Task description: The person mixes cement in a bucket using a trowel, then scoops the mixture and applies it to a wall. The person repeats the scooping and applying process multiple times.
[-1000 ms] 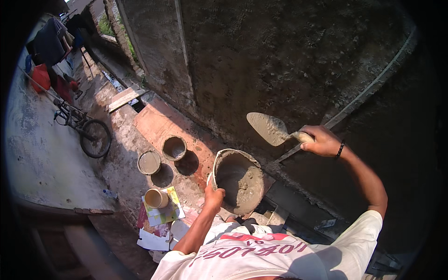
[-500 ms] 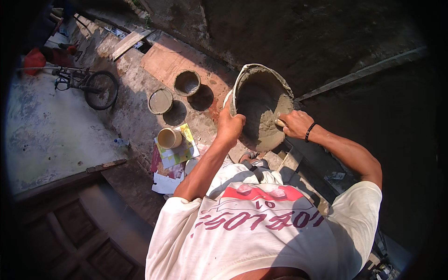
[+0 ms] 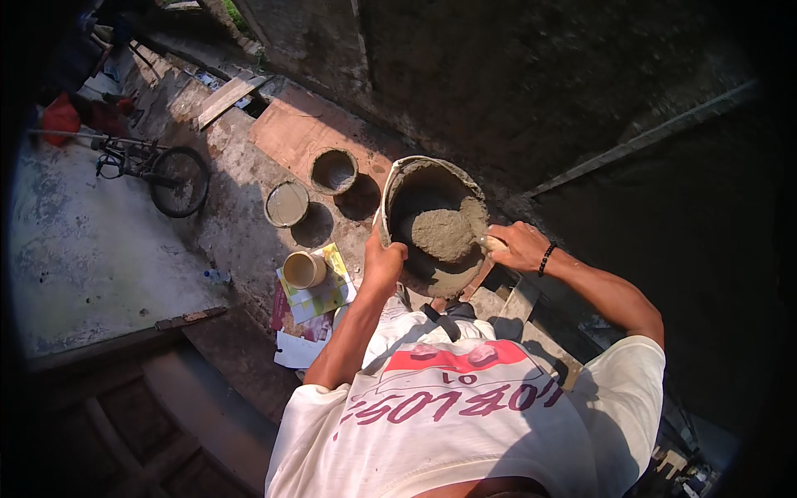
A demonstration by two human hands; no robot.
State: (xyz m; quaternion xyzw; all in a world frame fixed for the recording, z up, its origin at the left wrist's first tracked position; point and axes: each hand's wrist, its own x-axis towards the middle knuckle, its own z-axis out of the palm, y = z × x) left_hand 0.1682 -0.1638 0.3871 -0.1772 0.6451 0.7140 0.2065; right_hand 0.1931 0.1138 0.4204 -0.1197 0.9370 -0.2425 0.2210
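My left hand (image 3: pixel 384 264) grips the near left rim of a mortar-crusted bucket (image 3: pixel 427 189), holding it up in front of my body with its mouth toward me. In my closed right hand (image 3: pixel 520 246) is the pale handle of a trowel (image 3: pixel 493 243), at the bucket's right rim. A heaped lump of wet grey mortar (image 3: pixel 444 234) sits inside the bucket, in line with that handle. The trowel's blade is hidden, apparently beneath the lump. More mortar coats the bucket's inner wall.
Left of the bucket stand an open pail (image 3: pixel 334 171), a pail of grey mix (image 3: pixel 286 204) and a cream container (image 3: pixel 304 270) on a printed sheet (image 3: pixel 332 299). A board (image 3: pixel 286 124) lies on the ground. A bicycle (image 3: pixel 178 181) is far left; a dark wall (image 3: pixel 531 83) rises beyond.
The bucket and my left hand have moved left and closer to my body. The mortar has gathered into a raised lump at the bucket's middle, and my right hand has dropped slightly.
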